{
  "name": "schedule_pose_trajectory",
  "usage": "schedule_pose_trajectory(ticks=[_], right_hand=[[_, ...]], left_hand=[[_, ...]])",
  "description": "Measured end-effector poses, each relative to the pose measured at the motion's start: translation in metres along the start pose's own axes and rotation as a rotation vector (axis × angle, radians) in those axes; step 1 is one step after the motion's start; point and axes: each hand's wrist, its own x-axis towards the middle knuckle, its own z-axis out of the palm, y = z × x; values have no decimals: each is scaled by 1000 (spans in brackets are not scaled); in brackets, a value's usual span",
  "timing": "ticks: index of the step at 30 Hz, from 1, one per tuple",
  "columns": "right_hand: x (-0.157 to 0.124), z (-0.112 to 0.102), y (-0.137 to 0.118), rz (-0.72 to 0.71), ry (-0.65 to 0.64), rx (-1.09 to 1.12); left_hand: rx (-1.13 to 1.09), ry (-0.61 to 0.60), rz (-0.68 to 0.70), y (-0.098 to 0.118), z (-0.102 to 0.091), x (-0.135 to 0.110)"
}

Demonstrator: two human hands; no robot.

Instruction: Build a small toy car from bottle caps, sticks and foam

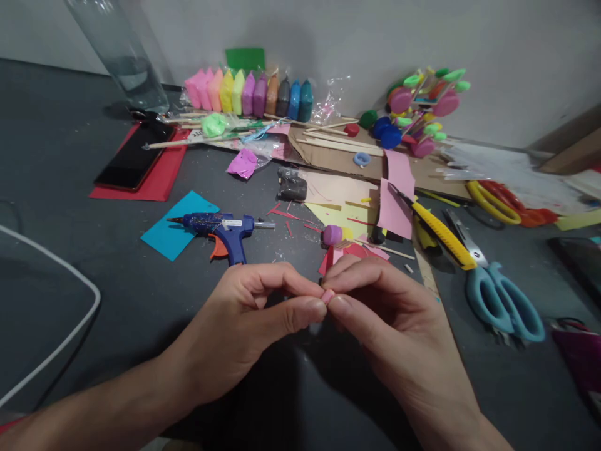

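Observation:
Between the fingertips of both hands is a tiny pink piece (328,296), too small for me to tell whether it is paper or clay. My left hand (263,307) is closed, pinching it between thumb and forefinger. From the other side, my right hand (389,313) pinches the same piece. Just beyond the fingers lie red paper pieces (359,252) and a purple-and-yellow clay piece (333,235). A blue glue gun (220,225) with an orange trigger rests past my left hand, partly on a blue paper square (171,235).
Light-blue-handled scissors (504,300) and a yellow utility knife (441,235) lie at right. Colourful clay packets (253,94) line the wall, beside a tall bottle (126,69). A phone (136,156) lies on red paper. Sticks lie on cardboard (328,160). A white cable (70,269) curves at left.

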Motion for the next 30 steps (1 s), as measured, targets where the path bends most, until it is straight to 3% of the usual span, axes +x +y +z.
schedule_pose_trajectory(ticks=[14,30], right_hand=[[-3,-1,-4,38,16,-42],[-6,-4,-4,-12,29,-163]], left_hand=[[84,-15,-26,3,-2,-1],[106,-4,-22,5,-2,-1]])
